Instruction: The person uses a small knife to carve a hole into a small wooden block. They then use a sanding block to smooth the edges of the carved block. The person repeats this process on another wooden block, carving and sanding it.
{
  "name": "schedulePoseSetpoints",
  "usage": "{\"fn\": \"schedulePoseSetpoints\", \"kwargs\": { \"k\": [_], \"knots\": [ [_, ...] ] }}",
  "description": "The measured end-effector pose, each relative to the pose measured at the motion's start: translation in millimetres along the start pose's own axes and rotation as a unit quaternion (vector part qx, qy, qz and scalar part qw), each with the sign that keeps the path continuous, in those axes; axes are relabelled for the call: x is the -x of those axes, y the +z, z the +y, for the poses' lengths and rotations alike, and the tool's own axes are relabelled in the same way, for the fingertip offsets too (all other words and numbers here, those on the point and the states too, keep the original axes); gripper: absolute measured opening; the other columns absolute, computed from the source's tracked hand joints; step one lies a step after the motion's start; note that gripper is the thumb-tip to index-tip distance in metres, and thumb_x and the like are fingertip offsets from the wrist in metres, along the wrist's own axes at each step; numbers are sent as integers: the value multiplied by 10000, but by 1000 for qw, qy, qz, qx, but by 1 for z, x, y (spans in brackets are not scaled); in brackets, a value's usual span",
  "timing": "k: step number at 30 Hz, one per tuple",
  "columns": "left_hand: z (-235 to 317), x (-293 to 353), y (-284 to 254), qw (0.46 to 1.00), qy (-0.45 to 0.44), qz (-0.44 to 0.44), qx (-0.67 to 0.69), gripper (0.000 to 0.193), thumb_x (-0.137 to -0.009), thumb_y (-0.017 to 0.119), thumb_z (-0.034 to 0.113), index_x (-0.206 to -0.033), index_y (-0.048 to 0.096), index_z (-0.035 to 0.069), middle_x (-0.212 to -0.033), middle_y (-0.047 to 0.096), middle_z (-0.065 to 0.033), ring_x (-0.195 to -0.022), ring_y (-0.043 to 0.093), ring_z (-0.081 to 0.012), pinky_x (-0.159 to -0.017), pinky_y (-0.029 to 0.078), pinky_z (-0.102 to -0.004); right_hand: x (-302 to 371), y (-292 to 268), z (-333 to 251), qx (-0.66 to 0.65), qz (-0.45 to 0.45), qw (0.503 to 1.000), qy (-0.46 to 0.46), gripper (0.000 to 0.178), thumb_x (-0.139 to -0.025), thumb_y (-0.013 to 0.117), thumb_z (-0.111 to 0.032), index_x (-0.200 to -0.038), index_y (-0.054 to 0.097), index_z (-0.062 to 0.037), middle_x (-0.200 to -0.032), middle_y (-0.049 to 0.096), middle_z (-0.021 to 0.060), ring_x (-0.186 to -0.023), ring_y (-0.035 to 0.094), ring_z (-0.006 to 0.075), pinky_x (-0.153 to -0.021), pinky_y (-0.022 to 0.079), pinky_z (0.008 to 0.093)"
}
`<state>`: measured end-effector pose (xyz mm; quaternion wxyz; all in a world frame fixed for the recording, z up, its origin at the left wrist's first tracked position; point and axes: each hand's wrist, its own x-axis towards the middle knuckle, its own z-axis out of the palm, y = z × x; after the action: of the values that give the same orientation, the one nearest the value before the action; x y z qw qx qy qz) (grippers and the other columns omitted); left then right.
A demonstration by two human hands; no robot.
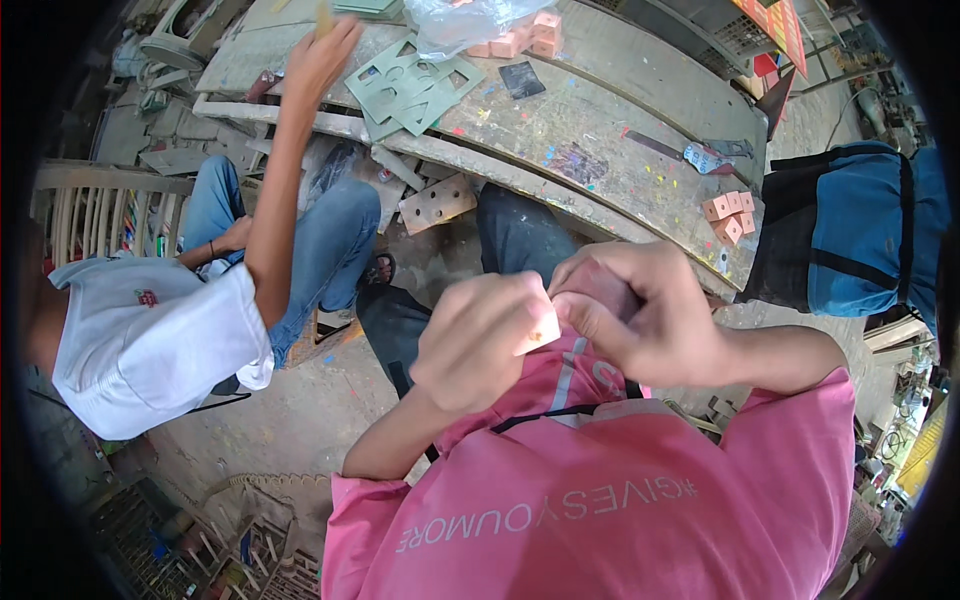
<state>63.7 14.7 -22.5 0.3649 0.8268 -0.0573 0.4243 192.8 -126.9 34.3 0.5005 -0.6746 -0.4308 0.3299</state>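
Note:
My left hand [475, 340] is closed around a small pale pink block [541, 334] with a hole in its face, held in front of my chest. Close beside it, my right hand [650, 315] curls its fingers and thumb around a flat, dull brown-red piece [604, 288]. That piece resembles sandpaper, but the fingers cover much of it. Both hands are above my lap, off the near edge of the worktable [620, 190]. Similar drilled pink blocks [729, 217] stand grouped on the table's right end.
A co-worker's raised hand [322, 55] is at the left of the table. Green cut-out plates [415, 88], a plastic bag [465, 25] beside more pink blocks [540, 38], a dark square sheet [522, 80] and a wrapped-handle blade [704, 157] lie there. A blue bag [855, 230] stands right.

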Motion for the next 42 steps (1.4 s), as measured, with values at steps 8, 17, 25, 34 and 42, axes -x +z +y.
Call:
{"fn": "schedulePoseSetpoints", "kwargs": {
  "k": [8, 17, 25, 34, 42],
  "knots": [
    [-8, 27, 3, 984, -59, 74, 151, 466, -768, 675, -117, -1178, 520, 43, -1157, 581, -242, -897, 654, -312, -682, 585, -353, -11, -26, -15, -369, -17, 898, 240, 169, -930, 605, -100, -866, 603, 57, -661, 513, 15, -504, 418, 62, -427, 338, 224],
    [16, 12, 7, 940, -181, 62, 282, 557, -725, 726, -124, -1204, 466, -13, -1191, 552, -252, -911, 652, -208, -707, 577, -282, -5, -13, -9, 77, 26, 951, -297, 205, -745, 638, 70, -944, 623, 114, -877, 604, 189, -710, 613, 288, -617, 508, 340],
    [33, -1, -10, 955, -228, 29, 188, 384, -718, 695, -117, -1090, 620, -61, -1062, 647, -235, -929, 670, -273, -755, 563, -329, -2, -12, -2, 214, -7, 912, -350, 153, -775, 595, 45, -906, 621, 120, -854, 614, 211, -678, 627, 285, -582, 511, 364],
    [1, 1, -10, 993, 114, -11, -34, 321, -727, 749, -2, -1028, 636, -13, -1040, 679, -175, -782, 653, -264, -665, 556, -315, -9, -21, -37, -120, -120, 947, 272, 24, -793, 626, 12, -794, 649, 20, -575, 523, 102, -498, 514, 176, -486, 417, 293],
    [15, 7, -10, 923, -263, -31, 280, 406, -769, 737, 8, -1125, 560, -74, -1048, 656, -194, -861, 657, -200, -748, 524, -275, -4, -12, 5, 223, -28, 905, -362, 10, -793, 635, 64, -802, 637, 68, -812, 640, 147, -649, 618, 231, -571, 494, 301]
  ]
}}
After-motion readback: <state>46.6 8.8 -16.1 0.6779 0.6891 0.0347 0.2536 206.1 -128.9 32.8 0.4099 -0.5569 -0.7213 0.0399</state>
